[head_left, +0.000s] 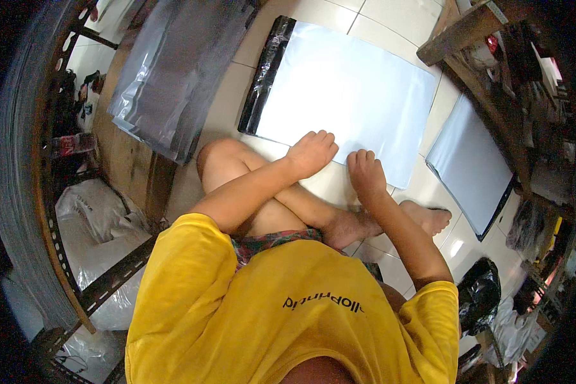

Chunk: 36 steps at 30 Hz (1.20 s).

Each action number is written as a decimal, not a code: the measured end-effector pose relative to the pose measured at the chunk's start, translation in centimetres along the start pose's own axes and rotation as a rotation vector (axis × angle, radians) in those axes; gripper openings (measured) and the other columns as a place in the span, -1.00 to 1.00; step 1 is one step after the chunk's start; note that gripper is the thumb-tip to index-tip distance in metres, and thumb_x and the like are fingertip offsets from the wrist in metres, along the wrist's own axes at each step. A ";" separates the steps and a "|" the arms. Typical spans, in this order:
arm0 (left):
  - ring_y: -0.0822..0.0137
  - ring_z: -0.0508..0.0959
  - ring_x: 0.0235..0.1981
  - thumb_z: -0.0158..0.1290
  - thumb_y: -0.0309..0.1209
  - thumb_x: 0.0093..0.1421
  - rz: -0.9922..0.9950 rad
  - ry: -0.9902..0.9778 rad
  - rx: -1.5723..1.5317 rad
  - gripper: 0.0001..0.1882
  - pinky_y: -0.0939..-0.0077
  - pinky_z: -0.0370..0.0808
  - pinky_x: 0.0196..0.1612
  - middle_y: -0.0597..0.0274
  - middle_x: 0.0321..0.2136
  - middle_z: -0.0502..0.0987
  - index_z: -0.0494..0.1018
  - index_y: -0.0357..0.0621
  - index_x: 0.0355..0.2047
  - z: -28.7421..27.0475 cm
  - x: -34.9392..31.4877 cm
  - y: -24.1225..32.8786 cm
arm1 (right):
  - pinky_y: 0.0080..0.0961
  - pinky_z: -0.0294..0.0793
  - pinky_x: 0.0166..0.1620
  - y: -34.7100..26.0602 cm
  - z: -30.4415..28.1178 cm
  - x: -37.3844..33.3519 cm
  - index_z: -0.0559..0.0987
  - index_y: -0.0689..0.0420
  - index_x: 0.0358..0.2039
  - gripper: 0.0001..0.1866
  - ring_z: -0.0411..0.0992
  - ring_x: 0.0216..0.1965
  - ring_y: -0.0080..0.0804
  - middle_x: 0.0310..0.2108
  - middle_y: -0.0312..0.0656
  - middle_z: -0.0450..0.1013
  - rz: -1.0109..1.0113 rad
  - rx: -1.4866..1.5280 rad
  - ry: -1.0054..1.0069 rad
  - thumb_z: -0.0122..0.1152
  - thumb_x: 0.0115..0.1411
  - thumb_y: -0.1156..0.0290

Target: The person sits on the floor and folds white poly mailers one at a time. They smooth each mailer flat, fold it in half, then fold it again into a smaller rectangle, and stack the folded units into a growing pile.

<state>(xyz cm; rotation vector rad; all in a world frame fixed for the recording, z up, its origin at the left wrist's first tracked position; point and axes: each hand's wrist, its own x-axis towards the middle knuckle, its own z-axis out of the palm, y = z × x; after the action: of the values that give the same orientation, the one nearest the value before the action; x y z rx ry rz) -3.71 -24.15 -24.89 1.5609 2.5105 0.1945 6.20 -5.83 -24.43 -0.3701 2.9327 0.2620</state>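
On the tiled floor before my crossed legs lies a large white plastic mailing bag with a shiny black strip along its left end. Whether it is one bag or a stack, I cannot tell. My left hand is closed, knuckles up, at the bag's near edge. A short gap to the right, my right hand is closed too, its curled fingers over the same edge. The undersides of both hands are hidden, so whether they pinch the plastic does not show.
A pile of grey plastic bags lies at the left on a wooden board. More white bags with a dark edge lie at the right, beside a wooden frame. Metal shelving stands at the left; a black plastic bundle sits lower right.
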 end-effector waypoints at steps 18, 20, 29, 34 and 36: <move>0.16 0.54 -0.20 0.04 -0.41 0.10 -0.029 0.096 -0.013 -0.88 0.32 0.56 -0.20 0.17 -0.30 0.49 0.51 -0.09 -0.35 -0.2 -0.2 -2.3 | -0.25 0.46 -0.13 3.5 0.4 -3.3 0.48 0.18 -0.06 -0.64 0.43 -0.15 -0.15 -0.27 -0.14 0.42 0.154 0.090 0.139 0.14 0.09 0.46; 0.14 0.54 -0.18 0.04 -0.42 0.11 -0.026 0.096 -0.036 -0.88 0.30 0.56 -0.16 0.16 -0.30 0.50 0.51 -0.08 -0.34 -0.2 -0.3 -2.7 | -0.23 0.47 -0.12 5.1 1.0 -4.1 0.48 0.17 -0.06 -0.64 0.43 -0.15 -0.13 -0.24 -0.13 0.43 0.140 0.147 0.124 0.15 0.08 0.48; -0.02 0.30 0.27 0.02 -0.33 0.22 -0.278 -0.070 0.513 -0.71 -0.05 0.13 0.38 -0.09 0.23 0.32 0.54 -0.06 -0.08 -3.4 -4.7 -9.0 | -0.24 0.49 0.05 7.4 1.4 -5.6 0.50 0.18 0.02 -0.60 0.46 -0.01 -0.07 -0.03 -0.07 0.49 0.107 0.334 0.143 0.12 0.12 0.55; -0.03 0.38 0.17 -0.02 -0.45 0.21 -0.356 -0.170 0.285 -0.69 0.11 0.45 0.16 -0.09 0.09 0.40 0.46 -0.14 -0.03 -4.3 -5.9 -10.8 | -0.21 0.51 0.04 7.4 1.6 -5.7 0.49 0.18 0.03 -0.58 0.47 0.00 -0.06 -0.03 -0.06 0.50 0.154 0.356 0.127 0.13 0.10 0.55; -0.07 0.41 0.13 -0.02 -0.49 0.21 -0.449 -0.220 0.135 -0.68 0.09 0.51 0.09 -0.11 0.06 0.41 0.44 -0.18 -0.01 -4.1 -5.9 -10.9 | -0.19 0.52 0.03 7.5 1.5 -5.8 0.48 0.18 0.02 -0.57 0.48 -0.01 -0.05 -0.03 -0.05 0.50 0.157 0.379 0.151 0.15 0.09 0.55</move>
<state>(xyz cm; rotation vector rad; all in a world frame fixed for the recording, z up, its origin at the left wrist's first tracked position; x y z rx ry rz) -11.56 -34.34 -22.66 0.9527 2.6519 -0.2007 10.05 2.99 -23.66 -0.1075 3.0683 -0.3149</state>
